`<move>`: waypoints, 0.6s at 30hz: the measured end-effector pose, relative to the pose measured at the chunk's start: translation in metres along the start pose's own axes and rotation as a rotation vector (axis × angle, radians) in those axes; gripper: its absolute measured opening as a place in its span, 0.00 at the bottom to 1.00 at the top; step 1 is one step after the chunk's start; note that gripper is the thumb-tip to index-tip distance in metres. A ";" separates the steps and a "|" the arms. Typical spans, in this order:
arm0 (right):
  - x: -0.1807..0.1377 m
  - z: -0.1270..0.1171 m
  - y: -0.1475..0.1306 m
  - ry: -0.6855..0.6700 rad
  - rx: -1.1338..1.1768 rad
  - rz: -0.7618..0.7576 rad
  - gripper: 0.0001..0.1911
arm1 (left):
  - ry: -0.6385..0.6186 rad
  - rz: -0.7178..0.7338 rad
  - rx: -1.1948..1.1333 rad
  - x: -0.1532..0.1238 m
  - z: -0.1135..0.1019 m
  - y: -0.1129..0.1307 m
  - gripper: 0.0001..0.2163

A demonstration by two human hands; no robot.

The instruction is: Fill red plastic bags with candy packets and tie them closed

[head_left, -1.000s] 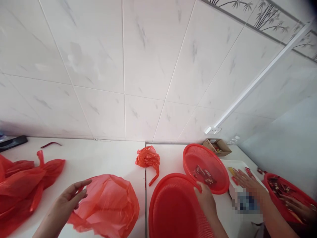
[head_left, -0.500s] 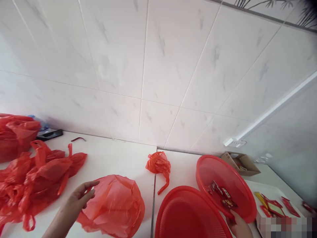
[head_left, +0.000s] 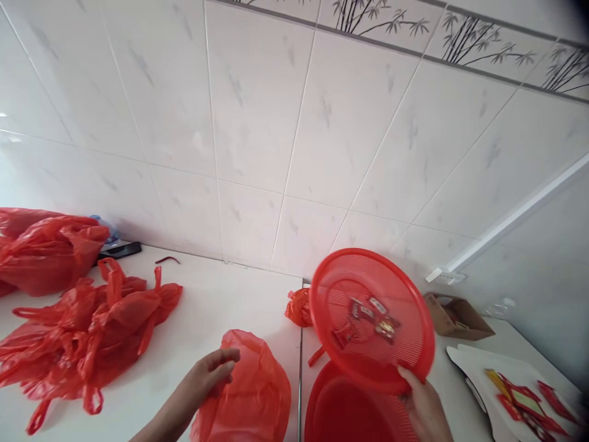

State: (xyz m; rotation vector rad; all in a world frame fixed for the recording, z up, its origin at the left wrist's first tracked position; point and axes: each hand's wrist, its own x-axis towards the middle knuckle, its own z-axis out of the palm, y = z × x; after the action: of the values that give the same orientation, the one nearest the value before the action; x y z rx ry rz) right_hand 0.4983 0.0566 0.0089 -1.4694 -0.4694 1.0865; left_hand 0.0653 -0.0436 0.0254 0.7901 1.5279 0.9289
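Observation:
My right hand (head_left: 424,402) grips the near rim of a round red plastic basket (head_left: 338,270), thumb on top. The basket is raised and tilted, and several small wrapped snack packets (head_left: 377,316) lie in it. Below it stands a second red basket (head_left: 322,423), partly covered by the raised one. My left hand (head_left: 214,376) is curled at the side of a puffed-out red plastic bag (head_left: 257,387), with its red film behind the thumb. The lower fingers, hidden in part, appear closed on the bag's edge.
Knotted red bags (head_left: 87,331) pile up at left, with a larger red bundle (head_left: 50,252) and a black object (head_left: 120,250) behind. A small red bag (head_left: 299,307) lies near the table seam. At right are a cardboard box (head_left: 460,316) and a white tray (head_left: 473,362) with colourful packets.
My right hand has lifted the basket of packets leftward, over the other basket, and tilted it. My left hand and the bag appear further right as the view has shifted.

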 end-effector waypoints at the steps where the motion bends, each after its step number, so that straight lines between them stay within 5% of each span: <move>1: -0.014 0.011 0.001 -0.083 -0.018 0.045 0.23 | -0.051 -0.009 -0.046 -0.002 0.002 -0.001 0.24; 4: -0.059 0.041 0.011 -0.310 -0.136 0.103 0.20 | -0.201 -0.022 -0.228 -0.010 0.009 -0.002 0.31; 7: -0.096 0.064 0.031 -0.386 -0.309 0.035 0.17 | -0.290 -0.094 -0.457 -0.017 0.013 -0.006 0.30; 11: -0.130 0.077 0.056 -0.438 -0.427 -0.053 0.20 | -0.132 -0.220 -0.625 -0.014 0.001 -0.028 0.19; 14: -0.151 0.072 0.073 -0.556 -0.402 0.057 0.26 | -0.061 -0.239 -0.606 -0.007 -0.018 -0.049 0.14; 18: -0.182 0.053 0.096 -0.510 -0.446 0.178 0.24 | 0.010 -0.234 -0.573 -0.002 -0.033 -0.062 0.11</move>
State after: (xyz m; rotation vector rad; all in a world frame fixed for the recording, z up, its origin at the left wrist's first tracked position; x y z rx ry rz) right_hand 0.3384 -0.0818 -0.0094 -1.6315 -1.0042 1.5815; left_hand 0.0333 -0.0786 -0.0263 0.1916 1.2346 1.1167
